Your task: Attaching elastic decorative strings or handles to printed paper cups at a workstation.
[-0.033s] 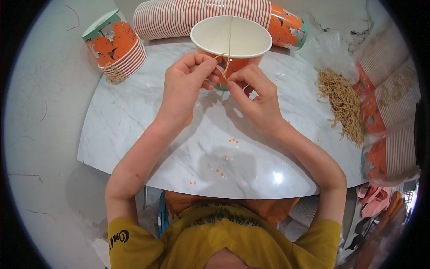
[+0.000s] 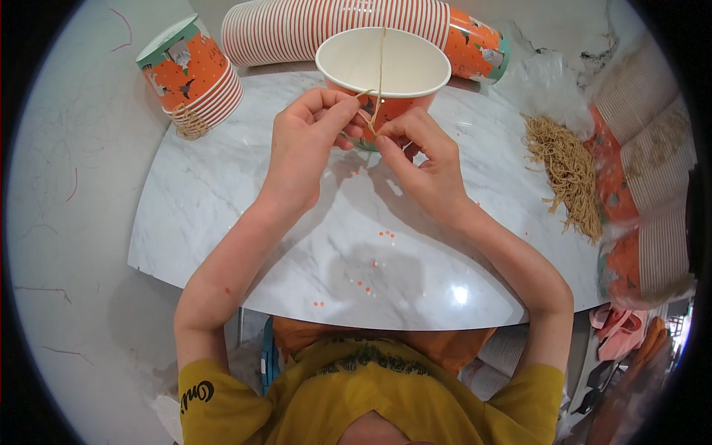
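An orange paper bucket point(image 2: 404, 111) with a white rim and cream inside stands upright at the far middle of the table. A thin tan string point(image 2: 381, 63) runs across its opening and down over the near rim. At the bucket's near side, my left hand point(image 2: 315, 122) pinches the string between thumb and forefinger, its other fingers curled. Just to the right, my right hand point(image 2: 423, 144) pinches the string's lower part at what looks like a loop or knot. The fingertips are close together, partly hiding the bucket's front.
A long row of nested paper buckets point(image 2: 334, 33) lies behind. A shorter stack point(image 2: 189, 78) with string on it stands at left. On the right lie a bundle of tan strings point(image 2: 567, 174) and plastic-wrapped buckets point(image 2: 653, 170). Small paper dots point(image 2: 361, 282) are scattered on the marbled table point(image 2: 200, 222).
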{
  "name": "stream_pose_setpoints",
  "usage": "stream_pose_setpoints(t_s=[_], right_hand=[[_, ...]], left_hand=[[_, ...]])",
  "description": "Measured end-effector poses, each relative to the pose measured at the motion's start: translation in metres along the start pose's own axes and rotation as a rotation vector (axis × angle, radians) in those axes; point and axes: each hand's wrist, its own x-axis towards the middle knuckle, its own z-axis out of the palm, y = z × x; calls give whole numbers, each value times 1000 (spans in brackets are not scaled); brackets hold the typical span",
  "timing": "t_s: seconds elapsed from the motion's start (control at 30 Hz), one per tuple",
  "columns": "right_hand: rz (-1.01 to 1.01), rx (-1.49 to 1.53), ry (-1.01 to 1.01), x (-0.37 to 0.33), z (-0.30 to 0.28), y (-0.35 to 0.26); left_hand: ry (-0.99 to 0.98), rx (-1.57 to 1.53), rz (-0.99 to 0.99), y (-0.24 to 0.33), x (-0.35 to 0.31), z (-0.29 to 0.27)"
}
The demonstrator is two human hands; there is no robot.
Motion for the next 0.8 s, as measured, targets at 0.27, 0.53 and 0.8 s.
stream_pose_setpoints(t_s=[0.27,0.53,0.8], right_hand=[[21,50,7,3,2,3],[19,72,-16,2,3,0],[36,108,-34,2,6,-3]], left_hand=[[-19,8,12,-1,-1,-2],[-5,-11,28,-3,1,-2],[15,-5,70,-4,4,-7]])
